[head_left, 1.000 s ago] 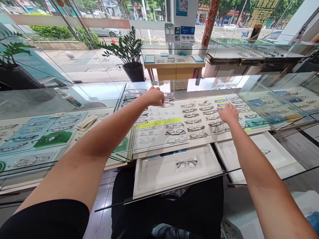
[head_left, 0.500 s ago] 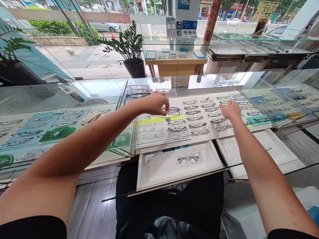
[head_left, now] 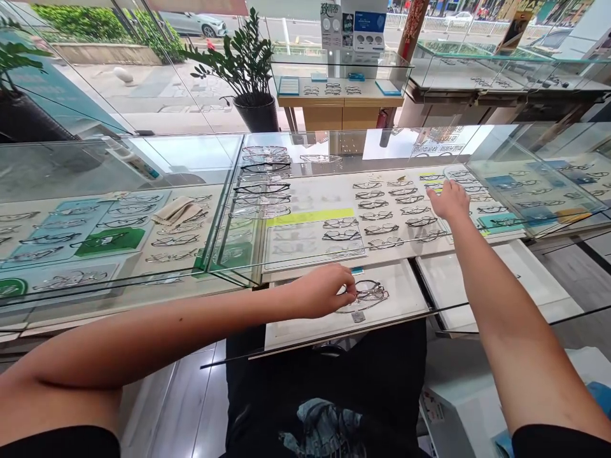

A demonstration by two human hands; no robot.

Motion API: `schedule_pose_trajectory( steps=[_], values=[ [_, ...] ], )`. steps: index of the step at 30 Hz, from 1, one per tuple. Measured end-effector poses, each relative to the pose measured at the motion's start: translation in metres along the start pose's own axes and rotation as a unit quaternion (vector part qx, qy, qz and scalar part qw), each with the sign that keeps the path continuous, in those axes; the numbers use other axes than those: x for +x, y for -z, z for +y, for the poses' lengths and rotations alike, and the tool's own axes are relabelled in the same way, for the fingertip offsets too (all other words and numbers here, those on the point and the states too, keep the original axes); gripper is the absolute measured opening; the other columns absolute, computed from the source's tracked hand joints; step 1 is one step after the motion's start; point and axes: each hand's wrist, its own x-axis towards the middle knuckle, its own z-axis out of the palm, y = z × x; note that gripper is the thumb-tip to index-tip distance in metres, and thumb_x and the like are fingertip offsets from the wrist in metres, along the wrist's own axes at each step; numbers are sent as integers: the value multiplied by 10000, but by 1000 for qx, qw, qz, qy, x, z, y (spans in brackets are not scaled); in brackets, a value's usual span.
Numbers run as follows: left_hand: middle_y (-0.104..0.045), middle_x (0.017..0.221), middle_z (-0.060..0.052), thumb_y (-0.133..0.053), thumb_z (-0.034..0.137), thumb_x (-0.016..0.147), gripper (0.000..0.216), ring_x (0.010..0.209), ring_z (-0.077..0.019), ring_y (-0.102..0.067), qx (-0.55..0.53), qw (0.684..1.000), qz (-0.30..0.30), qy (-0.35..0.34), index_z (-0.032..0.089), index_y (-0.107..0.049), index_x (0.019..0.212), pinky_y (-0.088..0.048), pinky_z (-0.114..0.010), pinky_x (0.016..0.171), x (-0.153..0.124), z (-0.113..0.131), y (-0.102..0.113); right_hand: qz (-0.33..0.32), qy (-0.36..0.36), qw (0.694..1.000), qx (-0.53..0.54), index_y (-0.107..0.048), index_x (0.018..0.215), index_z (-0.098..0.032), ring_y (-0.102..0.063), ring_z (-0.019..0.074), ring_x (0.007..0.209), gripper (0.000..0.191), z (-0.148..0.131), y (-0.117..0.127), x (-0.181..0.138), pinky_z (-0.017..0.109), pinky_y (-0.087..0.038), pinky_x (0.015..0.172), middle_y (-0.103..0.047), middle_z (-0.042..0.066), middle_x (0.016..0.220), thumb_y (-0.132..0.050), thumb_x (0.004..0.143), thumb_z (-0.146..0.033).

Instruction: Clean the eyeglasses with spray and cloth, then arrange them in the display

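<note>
My left hand [head_left: 329, 292] is closed on a pair of glasses [head_left: 372, 291], pinching the frame with thumb and fingertips. A small grey tag [head_left: 358, 316] hangs below it. Hand and glasses are above the open white drawer [head_left: 305, 331], in front of my lap, and cover much of its inside. My right hand [head_left: 451, 200] rests farther forward on the right, over the glass display counter [head_left: 305, 262], holding nothing that I can see. Its thumb stands apart from the fingers. Rows of eyeglass frames [head_left: 377, 216] lie between the hands.
A second drawer [head_left: 458, 299] is pulled out to the right. On the left, a folded cloth [head_left: 177, 213] and a bottle [head_left: 131, 159] are on the glass counter. A stack of glasses [head_left: 265, 168] stands near the centre. Beyond are a potted plant [head_left: 252, 83] and another display case [head_left: 341, 102].
My left hand has drawn the glasses back from over the display counter to above the open drawer. My right hand has stayed in about the same place on the counter.
</note>
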Motion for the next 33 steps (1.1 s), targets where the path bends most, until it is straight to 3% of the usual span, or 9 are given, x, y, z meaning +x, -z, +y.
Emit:
schedule_pose_trajectory(
  steps=[4,7,10,15,18,21,28,33],
  values=[
    [-866,1115,-55,-677,342,1046,176,1114,-281,-785,-47,997,43,53,258,-801,954,-589,-397,991,29,-45,-29,-9,0,1000,-2,-322,1832,-8,-242,442,1813,985,-1,2,-2,628,-182,1474,-261,257,1952,-326,1113,-682],
    [-857,1153,-55,-691,378,1042,169,1173,-287,-756,-39,979,187,65,271,-797,963,-590,-418,1060,52,-87,-33,-7,2,1000,0,-327,1826,-7,-243,452,1810,976,-1,2,-2,654,-193,1465,-264,269,1947,-334,1114,-675],
    [-846,1060,-56,-726,334,1006,134,1084,-280,-740,-2,942,315,113,267,-775,901,-589,-429,1055,76,-129,-17,-4,5,1000,1,-351,1813,-17,-261,460,1801,952,-1,-1,-1,676,-209,1455,-279,282,1938,-343,1116,-665],
    [-813,1250,-134,-578,297,1090,214,1288,-374,-667,48,882,417,213,236,-760,995,-481,-583,1185,117,-187,21,-5,7,1000,0,-348,1810,-20,-262,467,1799,940,-2,-3,-3,685,-210,1452,-282,292,1934,-340,1121,-659],
    [-793,1325,-152,-555,283,1100,232,1353,-408,-631,79,867,431,238,228,-769,1030,-441,-611,1185,138,-210,29,-5,4,1000,4,-342,1812,-12,-251,465,1803,949,-4,-3,-6,676,-204,1457,-281,287,1935,-338,1119,-661],
    [-799,1312,-157,-586,282,1081,214,1338,-425,-619,110,874,414,230,231,-789,1035,-428,-604,1140,155,-226,31,-5,3,1000,8,-335,1818,-17,-243,464,1807,954,-7,-3,-9,673,-204,1458,-279,276,1939,-331,1118,-666],
    [-762,1349,-223,-488,247,1100,364,1338,-462,-544,179,877,399,200,211,-841,1176,-356,-623,1094,199,-239,56,-4,6,1000,10,-338,1821,-44,-260,459,1803,944,-8,-3,-13,673,-189,1461,-290,270,1937,-329,1119,-675],
    [-778,1157,-227,-494,195,1065,378,1225,-433,-539,216,909,328,138,218,-868,1008,-336,-606,1065,219,-242,59,-19,-1,1000,-1,-307,1833,-33,-236,454,1815,950,-10,0,-16,663,-198,1468,-266,267,1946,-305,1127,-670]
  ],
)
